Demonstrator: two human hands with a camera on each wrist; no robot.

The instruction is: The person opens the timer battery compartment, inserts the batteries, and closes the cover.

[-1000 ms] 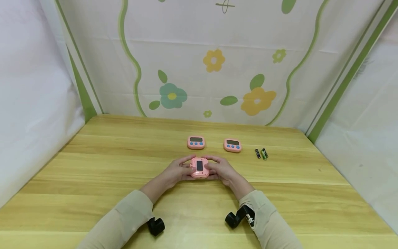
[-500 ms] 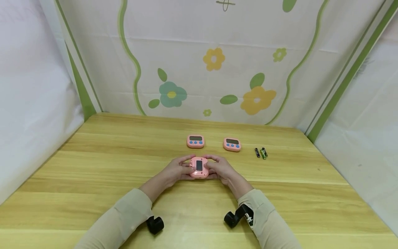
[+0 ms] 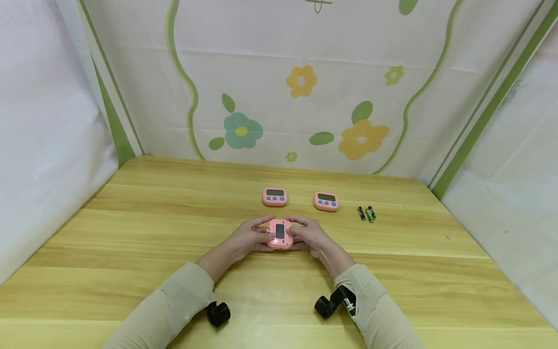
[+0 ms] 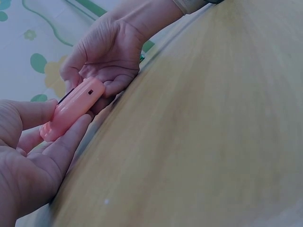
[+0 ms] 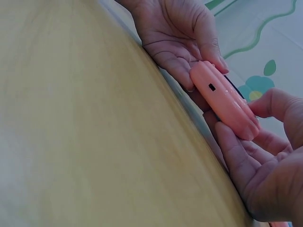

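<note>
Both hands hold one pink digital timer (image 3: 280, 242) low over the table, its back side with a dark rectangular patch facing up in the head view. On its left edge, my left hand (image 3: 246, 240) pinches it, thumb on top and fingers beneath. My right hand (image 3: 311, 237) grips the opposite edge the same way. In the left wrist view the timer (image 4: 78, 106) shows its side with a small dark slot. The right wrist view also has that slotted side of the timer (image 5: 220, 99) between the two hands.
Beyond the hands lie two more pink timers, one (image 3: 275, 197) in the middle and another (image 3: 326, 201) to its right, screens and blue buttons up. Several small batteries (image 3: 369, 214) lie farther right. A white flowered cloth (image 3: 261, 72) rises behind the wooden table (image 3: 131, 232).
</note>
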